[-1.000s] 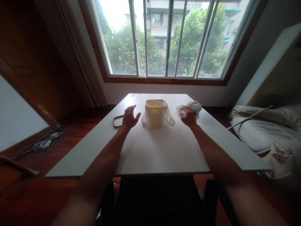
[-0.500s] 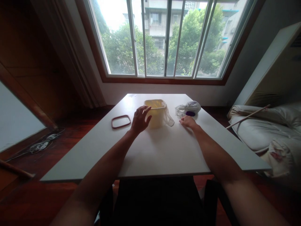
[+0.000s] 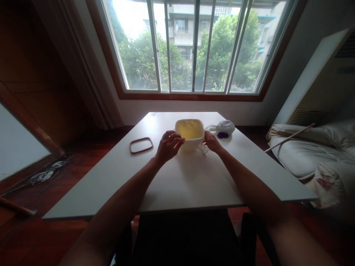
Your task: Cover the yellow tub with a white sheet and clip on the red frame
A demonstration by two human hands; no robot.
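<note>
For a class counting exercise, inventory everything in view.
Bin: one, yellow, table centre
Liner: one, whitish, over bin's rim
Ring: one, reddish, table left
Bundle: one, white, table right
Small item: one, purple, by bundle
Table: one, white, centre
Window: one, brown frame, behind
Curtain: one, brownish, left
Cabinet: one, pale, far right
Seat: one, pale, right
Stick: one, pale, over seat
Cables: uncounted, whitish, left floor
Trees: uncounted, green, outside
Left grip: one, bare, bin's left rim
Right grip: one, bare, bin's right rim

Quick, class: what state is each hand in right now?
Left hand: closed on the bin's left rim.
Right hand: closed at the bin's right side, grip partly hidden.
</note>
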